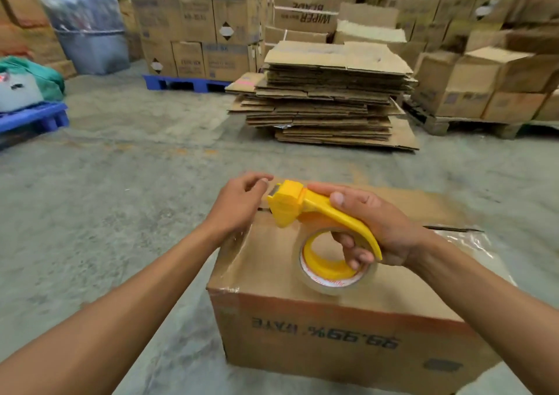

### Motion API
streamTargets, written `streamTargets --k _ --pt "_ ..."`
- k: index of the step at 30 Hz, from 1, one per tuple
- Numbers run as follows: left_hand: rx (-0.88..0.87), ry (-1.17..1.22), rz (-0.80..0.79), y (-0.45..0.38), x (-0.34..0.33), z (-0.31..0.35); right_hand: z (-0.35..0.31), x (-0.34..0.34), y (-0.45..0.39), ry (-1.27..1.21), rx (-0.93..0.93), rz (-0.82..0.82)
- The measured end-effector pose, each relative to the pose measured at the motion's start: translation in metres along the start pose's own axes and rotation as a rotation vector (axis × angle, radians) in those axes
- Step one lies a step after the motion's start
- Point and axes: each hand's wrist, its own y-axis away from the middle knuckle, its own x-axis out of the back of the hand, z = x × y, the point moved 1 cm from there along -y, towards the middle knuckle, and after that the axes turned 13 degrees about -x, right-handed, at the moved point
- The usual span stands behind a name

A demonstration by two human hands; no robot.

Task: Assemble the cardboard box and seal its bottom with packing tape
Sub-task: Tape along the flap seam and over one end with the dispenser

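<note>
Right hand (375,228) grips the yellow plastic tape dispenser (305,210), its fingers curled through the round roll of clear packing tape (329,276). Left hand (239,204) has loosely bent fingers at the dispenser's front tip; whether it pinches the tape end is unclear. Both hover over the brown cardboard box (332,334) on the grey concrete floor (121,213). Shiny tape lies along the box's top edges.
</note>
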Motion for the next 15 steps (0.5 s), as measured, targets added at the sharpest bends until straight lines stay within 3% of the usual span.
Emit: streamTargets --k 2,6,9,15 --pt "0.147 0.109 0.011 -0.003 0.004 0.021 -0.009 0.012 0.005 -0.013 0.002 0.015" --pt "0.527 0.471 -0.31 0.005 0.012 0.063 -0.018 0.032 0.018 -0.031 -0.016 0.007" --pt "0.6 0.599 -0.451 0.011 0.006 0.08 -0.019 0.04 0.024 -0.054 -0.02 -0.001" --pt "0.7 0.803 -0.44 0.021 -0.011 0.095 -0.018 0.046 0.033 -0.098 0.003 0.02"
